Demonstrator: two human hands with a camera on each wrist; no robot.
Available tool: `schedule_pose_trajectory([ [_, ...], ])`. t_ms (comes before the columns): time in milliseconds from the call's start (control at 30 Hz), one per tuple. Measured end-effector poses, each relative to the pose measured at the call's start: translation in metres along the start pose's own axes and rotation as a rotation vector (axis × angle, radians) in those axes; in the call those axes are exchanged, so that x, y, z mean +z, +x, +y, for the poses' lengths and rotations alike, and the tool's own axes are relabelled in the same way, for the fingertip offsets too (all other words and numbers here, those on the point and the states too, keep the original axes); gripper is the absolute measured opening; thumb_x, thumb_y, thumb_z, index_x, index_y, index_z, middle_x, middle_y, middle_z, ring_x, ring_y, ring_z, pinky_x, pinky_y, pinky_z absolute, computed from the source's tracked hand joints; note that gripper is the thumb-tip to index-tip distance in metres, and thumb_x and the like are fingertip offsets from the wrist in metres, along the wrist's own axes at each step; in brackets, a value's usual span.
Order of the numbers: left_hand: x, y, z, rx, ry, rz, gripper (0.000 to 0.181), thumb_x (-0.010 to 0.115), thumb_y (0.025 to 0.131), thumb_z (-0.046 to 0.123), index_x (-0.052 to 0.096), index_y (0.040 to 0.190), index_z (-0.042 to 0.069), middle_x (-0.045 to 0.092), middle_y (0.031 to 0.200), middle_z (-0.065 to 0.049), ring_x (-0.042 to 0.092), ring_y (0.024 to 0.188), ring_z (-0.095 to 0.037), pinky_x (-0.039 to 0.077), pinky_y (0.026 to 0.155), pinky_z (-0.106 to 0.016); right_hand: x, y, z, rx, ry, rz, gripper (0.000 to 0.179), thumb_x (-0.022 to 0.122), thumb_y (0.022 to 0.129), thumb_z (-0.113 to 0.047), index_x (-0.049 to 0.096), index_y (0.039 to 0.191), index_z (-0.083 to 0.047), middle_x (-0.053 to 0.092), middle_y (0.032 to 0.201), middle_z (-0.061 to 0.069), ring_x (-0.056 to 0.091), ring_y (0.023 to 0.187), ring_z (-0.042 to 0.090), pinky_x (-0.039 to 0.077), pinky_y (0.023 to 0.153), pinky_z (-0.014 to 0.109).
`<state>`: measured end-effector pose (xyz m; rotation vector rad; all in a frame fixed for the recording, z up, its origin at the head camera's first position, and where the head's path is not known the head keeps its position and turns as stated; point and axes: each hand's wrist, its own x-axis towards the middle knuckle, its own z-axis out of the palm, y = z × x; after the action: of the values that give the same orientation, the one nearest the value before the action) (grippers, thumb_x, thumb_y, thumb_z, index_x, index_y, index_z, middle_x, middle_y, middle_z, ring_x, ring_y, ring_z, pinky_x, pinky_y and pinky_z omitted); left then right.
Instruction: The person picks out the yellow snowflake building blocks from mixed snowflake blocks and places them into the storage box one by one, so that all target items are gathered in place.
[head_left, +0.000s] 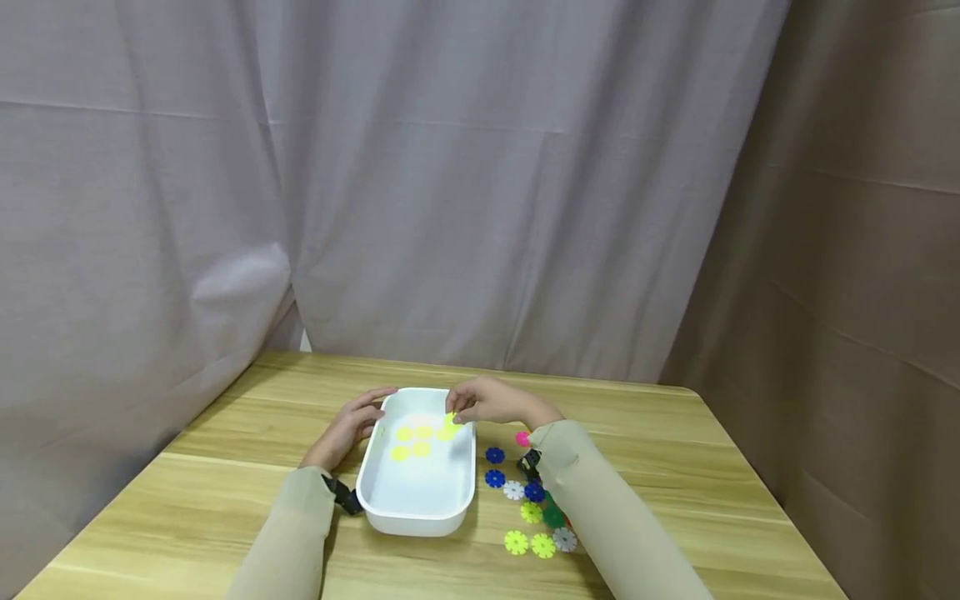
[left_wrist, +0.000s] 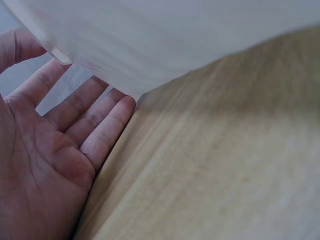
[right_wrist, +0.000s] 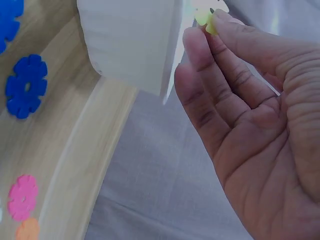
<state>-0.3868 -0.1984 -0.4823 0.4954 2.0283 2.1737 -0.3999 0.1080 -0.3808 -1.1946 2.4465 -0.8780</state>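
Over the far right part of a white plastic tray (head_left: 416, 492), my right hand (head_left: 487, 402) pinches a yellow notched snowflake disc (right_wrist: 204, 15) between thumb and index finger. The other fingers of that hand curl loosely in the right wrist view. My left hand (head_left: 351, 429) rests against the tray's left side near the far end. In the left wrist view its fingers (left_wrist: 107, 127) lie fairly straight along the outer wall, with the thumb up by the rim. Several yellow discs (head_left: 401, 453) lie flat on the tray floor.
Right of the tray, loose discs lie on the wooden table (head_left: 660, 467): blue (head_left: 495, 478), white (head_left: 513, 490), yellow (head_left: 516, 542), green (head_left: 553, 517), grey (head_left: 564, 539) and pink (head_left: 522, 438). The right forearm covers some. A grey curtain (head_left: 480, 208) hangs behind the table.
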Motion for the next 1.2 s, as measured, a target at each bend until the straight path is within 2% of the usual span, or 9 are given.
schedule_pose_trajectory([
  [267,0.0,0.001,0.0,-0.012,0.007,0.011,0.052,0.051,0.098,0.009,0.049,0.149,0.009,0.05,0.145,-0.022,0.053,0.129,-0.036,0.054,0.095,-0.034,0.004,0.016,-0.007,-0.001,-0.015,-0.032,0.009,0.07,0.094,-0.005,0.069,0.103,-0.007,0.071,0.091,0.001,0.067,0.084,0.011,0.056,0.076,0.027],
  [567,-0.001,0.001,0.002,-0.026,0.009,0.019,0.052,0.052,0.097,0.01,0.05,0.149,0.011,0.05,0.145,-0.022,0.054,0.128,-0.036,0.054,0.095,-0.035,0.014,0.027,-0.002,0.029,-0.086,-0.054,0.01,0.073,0.091,-0.005,0.071,0.101,-0.005,0.071,0.089,-0.002,0.065,0.083,0.008,0.055,0.076,0.024],
  [767,0.0,0.0,0.003,-0.021,0.018,0.022,0.051,0.052,0.098,0.011,0.05,0.149,0.011,0.05,0.145,-0.022,0.053,0.128,-0.038,0.054,0.096,-0.036,0.023,0.034,-0.003,0.057,-0.248,-0.09,0.005,0.074,0.09,-0.004,0.073,0.091,-0.009,0.07,0.087,-0.003,0.061,0.079,0.006,0.053,0.074,0.021],
  [933,0.001,0.0,0.003,-0.017,0.014,0.016,0.052,0.052,0.097,0.01,0.049,0.149,0.011,0.05,0.145,-0.022,0.052,0.129,-0.039,0.054,0.096,-0.037,0.031,0.035,-0.002,0.061,-0.349,-0.108,0.01,0.076,0.089,-0.006,0.075,0.085,-0.015,0.068,0.083,-0.008,0.058,0.078,0.005,0.051,0.074,0.019],
  [1200,0.003,0.0,0.003,-0.014,0.02,0.012,0.054,0.052,0.096,0.01,0.048,0.15,0.01,0.05,0.146,-0.022,0.052,0.129,-0.038,0.054,0.096,-0.036,0.033,0.033,0.002,0.065,-0.308,-0.07,0.007,0.074,0.09,-0.004,0.075,0.091,-0.011,0.069,0.088,-0.006,0.059,0.083,0.006,0.051,0.08,0.021],
])
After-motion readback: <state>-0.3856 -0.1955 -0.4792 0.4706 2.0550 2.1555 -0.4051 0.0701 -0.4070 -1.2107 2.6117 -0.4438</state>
